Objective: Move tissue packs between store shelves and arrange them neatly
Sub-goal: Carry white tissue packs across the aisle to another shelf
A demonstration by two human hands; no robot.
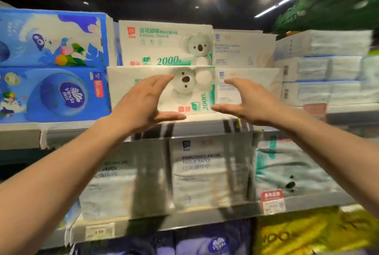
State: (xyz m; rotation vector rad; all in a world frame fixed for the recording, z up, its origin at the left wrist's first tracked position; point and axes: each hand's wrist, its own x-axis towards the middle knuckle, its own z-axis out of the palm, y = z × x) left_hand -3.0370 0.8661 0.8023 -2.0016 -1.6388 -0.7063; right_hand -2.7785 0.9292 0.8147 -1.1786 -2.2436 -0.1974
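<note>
Head view looks up at a store shelf where two koala-printed tissue packs are stacked. The lower koala pack (pixel 190 92) lies on the upper shelf (pixel 346 109) with its print turned sideways, the "2000" running up its right edge. The upper koala pack (pixel 164 43) sits flat on top of it with its print upright.

The left hand (pixel 139 102) is raised in front of the lower pack's left half, fingers straight and close together, thumb spread low near the pack's bottom edge. The right hand (pixel 252 100) mirrors it at the pack's right edge, fingers stretched out, thumb low by the bottom right corner. Both hands are spread like an open bracket around the pack's front and neither curls round it. Whether the fingertips touch the wrapper cannot be told.

Blue Vinda packs (pixel 61 94) stand just beside the koala packs on the left, and plain white packs (pixel 244 49) sit just beside them on the right. Further right are stacks of clear-wrapped tissue (pixel 328 70). On the shelf below, pale embossed tissue packs (pixel 205 172) stand in a row, blurred, with a red price tag (pixel 272 201) on the shelf edge. Yellow packs (pixel 307 232) and purple packs (pixel 205 242) show at the bottom
</note>
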